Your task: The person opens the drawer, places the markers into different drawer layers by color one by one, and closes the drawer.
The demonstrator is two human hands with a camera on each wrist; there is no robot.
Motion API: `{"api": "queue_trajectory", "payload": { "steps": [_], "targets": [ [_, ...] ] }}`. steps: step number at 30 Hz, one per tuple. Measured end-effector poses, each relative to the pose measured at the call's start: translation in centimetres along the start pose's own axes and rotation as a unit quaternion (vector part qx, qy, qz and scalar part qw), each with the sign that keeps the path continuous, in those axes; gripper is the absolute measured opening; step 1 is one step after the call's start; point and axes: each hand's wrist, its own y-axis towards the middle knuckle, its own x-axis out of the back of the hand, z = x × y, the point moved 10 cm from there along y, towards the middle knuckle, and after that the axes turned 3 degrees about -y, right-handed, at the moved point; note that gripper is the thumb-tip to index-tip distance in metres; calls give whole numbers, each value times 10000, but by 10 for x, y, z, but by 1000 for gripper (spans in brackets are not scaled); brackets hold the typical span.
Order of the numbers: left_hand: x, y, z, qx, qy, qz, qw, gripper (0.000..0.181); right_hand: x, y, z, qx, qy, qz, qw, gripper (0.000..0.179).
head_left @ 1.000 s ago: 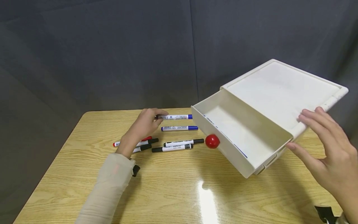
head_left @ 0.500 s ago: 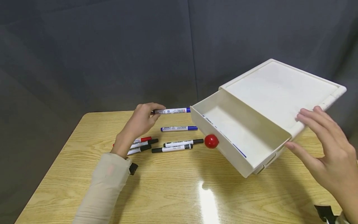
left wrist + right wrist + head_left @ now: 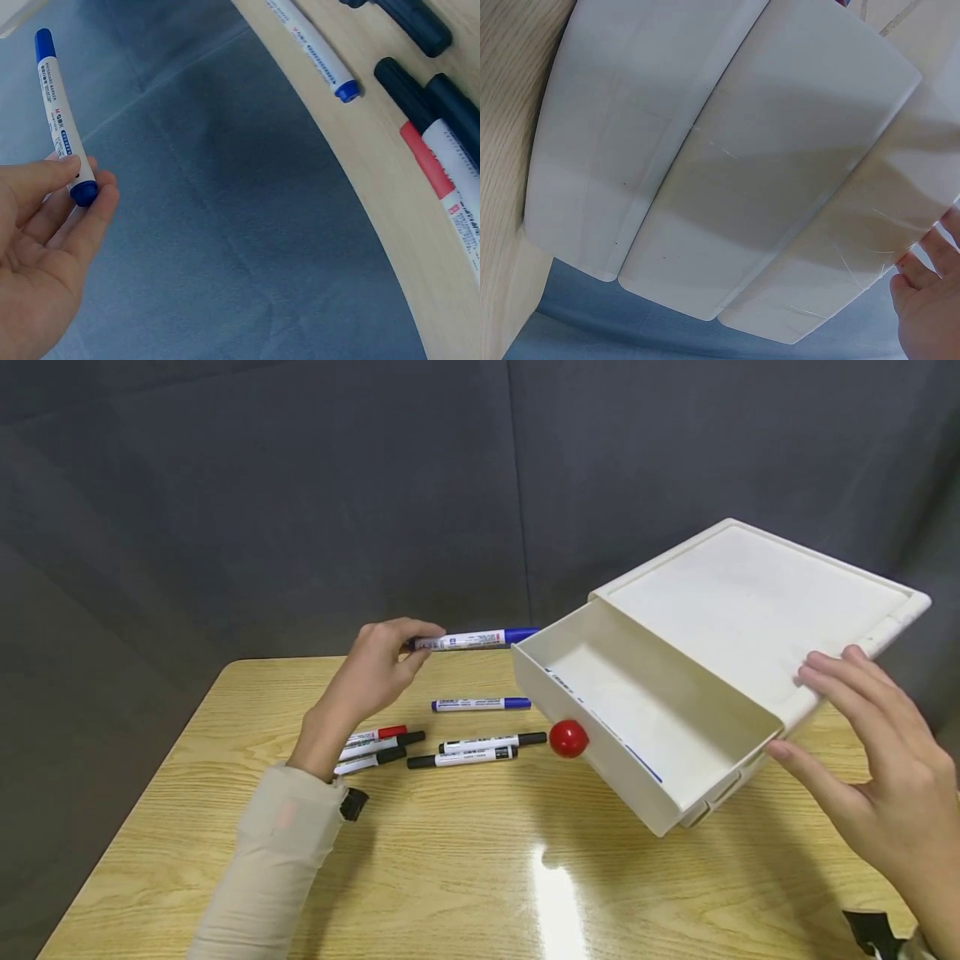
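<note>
- The left hand (image 3: pixel 373 665) pinches a blue-capped marker (image 3: pixel 480 640), higher above the table (image 3: pixel 442 852) than before.
- The right hand (image 3: pixel 888 768) stays put, fingers loose, touching the white box (image 3: pixel 750 602).

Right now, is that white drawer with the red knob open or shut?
Open: the drawer juts out from its white cabinet, and the head view looks down inside it.
</note>
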Motion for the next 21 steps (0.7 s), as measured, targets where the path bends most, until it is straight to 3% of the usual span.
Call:
{"api": "queue_trajectory", "payload": {
  "steps": [9,21],
  "targets": [
    [11,3,-13,-184,52,-260,9995,30,0,1,-1,0,-5,-31,10000,75],
    [23,8,-31,-405,11,-378,9985,29,-1,1,-3,18,21,-61,10000,75]
  ]
}}
